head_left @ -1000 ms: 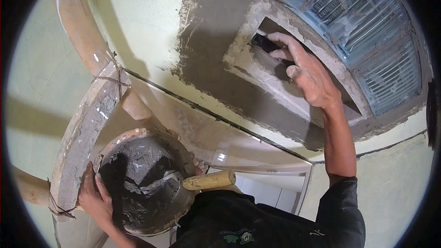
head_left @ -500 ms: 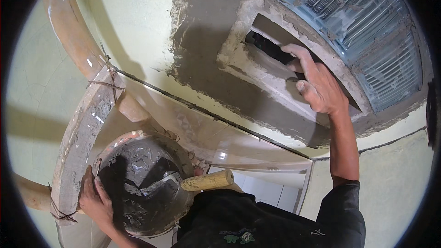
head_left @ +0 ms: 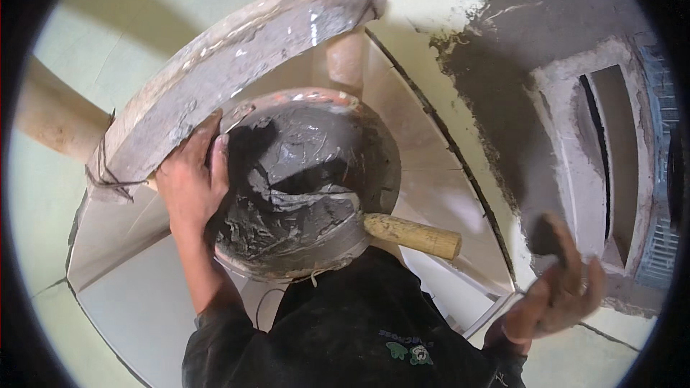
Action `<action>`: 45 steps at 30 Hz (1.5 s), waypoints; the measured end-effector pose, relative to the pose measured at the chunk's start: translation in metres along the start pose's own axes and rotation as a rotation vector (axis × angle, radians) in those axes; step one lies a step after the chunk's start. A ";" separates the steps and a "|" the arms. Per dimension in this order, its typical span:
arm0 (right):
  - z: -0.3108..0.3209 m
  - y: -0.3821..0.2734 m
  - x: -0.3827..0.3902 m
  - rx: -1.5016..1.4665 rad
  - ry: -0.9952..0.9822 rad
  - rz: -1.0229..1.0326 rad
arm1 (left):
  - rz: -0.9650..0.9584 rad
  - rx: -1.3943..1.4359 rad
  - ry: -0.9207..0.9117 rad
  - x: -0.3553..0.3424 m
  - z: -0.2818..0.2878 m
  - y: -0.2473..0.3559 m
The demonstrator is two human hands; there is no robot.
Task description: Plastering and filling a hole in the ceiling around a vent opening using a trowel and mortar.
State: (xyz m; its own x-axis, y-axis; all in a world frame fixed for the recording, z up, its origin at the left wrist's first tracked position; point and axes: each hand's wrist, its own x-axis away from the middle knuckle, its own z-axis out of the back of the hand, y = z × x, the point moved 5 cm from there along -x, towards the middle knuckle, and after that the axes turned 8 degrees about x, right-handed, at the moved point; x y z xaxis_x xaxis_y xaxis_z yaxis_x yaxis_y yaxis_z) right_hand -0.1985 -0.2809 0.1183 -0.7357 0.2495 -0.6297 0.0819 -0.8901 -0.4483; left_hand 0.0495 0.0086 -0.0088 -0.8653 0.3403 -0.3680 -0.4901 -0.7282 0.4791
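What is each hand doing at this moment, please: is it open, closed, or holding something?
Left hand: closed, holding the rim of the bucket.
Right hand: open, slightly blurred, with nothing visible in it.

One bucket (head_left: 330, 97), one trowel (head_left: 411, 236), one plank (head_left: 244, 68), two poles (head_left: 61, 111)

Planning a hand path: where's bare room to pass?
Likely room: between wooden handle and right hand; between bucket and grey plaster, above the handle in view. Crowded: bucket's left rim, by left hand and plank; inside, mortar.
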 end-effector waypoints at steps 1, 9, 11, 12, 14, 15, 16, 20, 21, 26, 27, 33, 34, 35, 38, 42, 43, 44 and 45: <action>-0.011 -0.003 -0.010 0.189 -0.252 -0.009 | 0.009 -0.011 -0.002 0.000 0.001 -0.001; -0.122 -0.015 -0.062 -0.319 -0.614 0.361 | -0.014 -0.013 -0.005 0.015 0.004 -0.015; -0.146 -0.008 -0.056 -0.308 -0.595 0.433 | -0.071 0.024 0.001 0.004 0.003 -0.001; -0.172 0.003 -0.041 -0.080 -0.736 0.503 | -0.076 0.022 -0.018 0.002 -0.001 0.002; -0.177 0.003 -0.043 0.162 -0.874 0.563 | -0.079 0.049 -0.018 0.003 0.000 0.002; -0.161 0.004 -0.049 0.048 -0.836 0.467 | -0.066 0.063 -0.026 0.002 -0.001 0.002; -0.145 0.000 -0.059 -0.076 -0.806 0.390 | -0.057 0.080 -0.023 0.005 0.000 -0.002; -0.041 0.020 -0.073 0.252 -0.369 0.336 | -0.073 0.017 -0.024 0.013 0.003 -0.009; -0.015 0.027 -0.076 0.384 -0.274 0.315 | -0.076 0.030 -0.023 0.011 0.003 -0.006; 0.029 0.057 -0.093 0.717 -0.196 0.099 | -0.057 -0.010 -0.072 0.007 -0.005 -0.010; 0.029 0.067 -0.096 0.710 -0.231 0.006 | -0.094 -0.031 -0.049 0.006 -0.006 -0.009; 0.031 0.075 -0.108 0.487 -0.298 -0.120 | -0.028 -0.021 -0.082 0.009 -0.001 -0.013; 0.031 0.074 -0.108 0.513 -0.301 -0.154 | -0.034 -0.018 -0.088 0.008 -0.002 -0.012; 0.032 0.075 -0.107 0.517 -0.300 -0.161 | -0.022 -0.012 -0.097 0.007 -0.002 -0.011; 0.033 0.079 -0.105 0.512 -0.302 -0.147 | -0.012 0.008 -0.106 0.006 -0.003 -0.012; 0.033 0.080 -0.102 0.538 -0.277 -0.111 | 0.008 0.025 -0.111 0.006 -0.002 -0.011; 0.034 0.080 -0.102 0.541 -0.267 -0.104 | 0.007 0.024 -0.112 0.007 -0.003 -0.013; 0.034 0.079 -0.101 0.540 -0.267 -0.106 | -0.032 0.008 -0.084 0.008 -0.003 -0.015; 0.035 0.081 -0.100 0.535 -0.275 -0.158 | -0.071 -0.009 -0.056 0.009 -0.002 -0.015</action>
State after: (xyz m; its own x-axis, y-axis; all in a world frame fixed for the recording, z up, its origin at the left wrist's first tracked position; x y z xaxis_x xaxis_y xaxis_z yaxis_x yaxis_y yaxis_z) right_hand -0.1420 -0.3909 0.1672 -0.8634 0.3498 -0.3636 -0.3381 -0.9360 -0.0976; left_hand 0.0489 0.0211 -0.0211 -0.8332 0.4237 -0.3553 -0.5495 -0.7062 0.4465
